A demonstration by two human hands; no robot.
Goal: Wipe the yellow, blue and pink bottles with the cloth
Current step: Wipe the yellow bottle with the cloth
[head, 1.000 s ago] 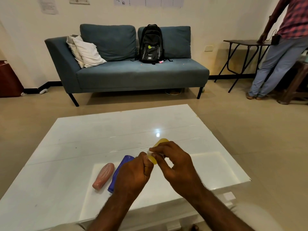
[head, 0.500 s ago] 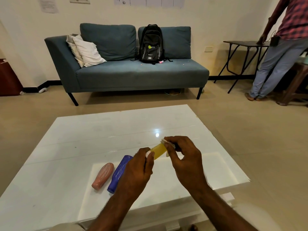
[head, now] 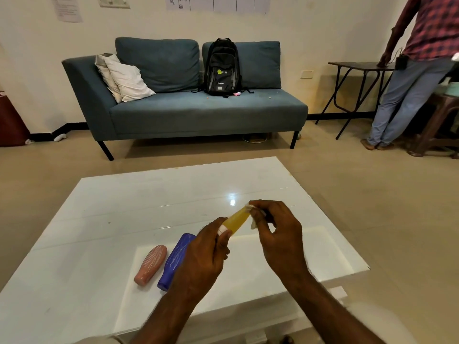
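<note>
small translucent yellow plastic bottle, tilted in the air, white end pinched in left hand, far end wrapped in crumpled white cloth gripped by right hand. glossy blue plastic bottle and ribbed pink plastic bottle lying side by side on white worktop.

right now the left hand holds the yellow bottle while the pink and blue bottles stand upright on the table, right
Not quite. The head view shows the pink bottle and blue bottle lying on their sides on the table; the left hand does hold the yellow bottle.
</note>
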